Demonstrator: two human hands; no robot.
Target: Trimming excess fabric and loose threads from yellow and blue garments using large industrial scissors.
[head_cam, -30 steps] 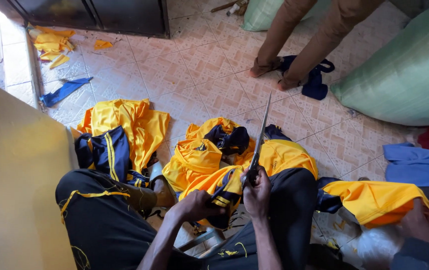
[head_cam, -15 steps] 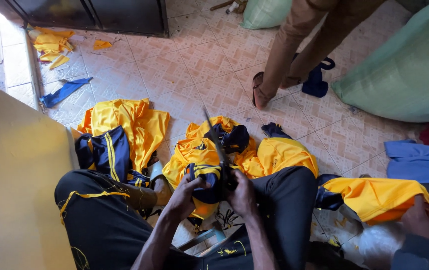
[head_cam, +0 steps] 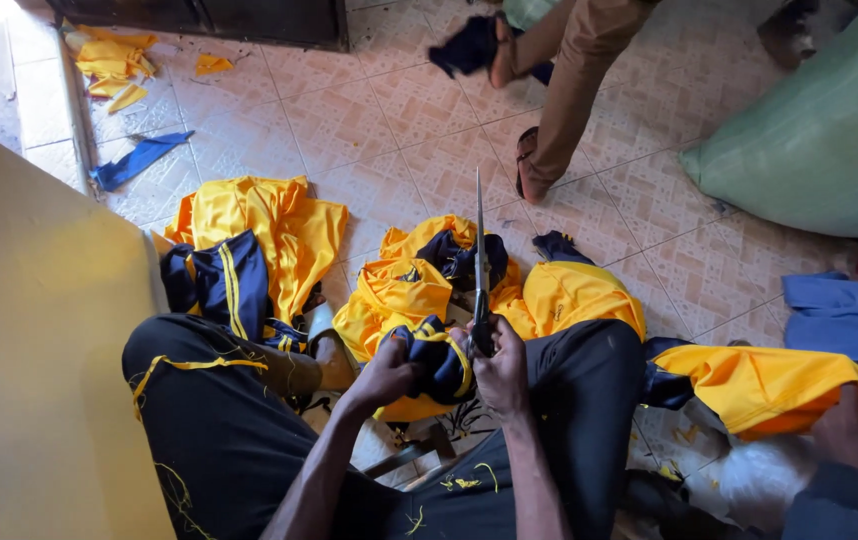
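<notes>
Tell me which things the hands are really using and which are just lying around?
In use:
right hand holding scissors, blades up
left hand gripping the navy and yellow garment

Lying about:
yellow clothes pile
blue fabric scrap
green sack
blue cloth

Single head cam, looks steeply down from seated person's head, close on lap and hands, facing forward over tiled floor [head_cam: 389,130]; no second view.
</notes>
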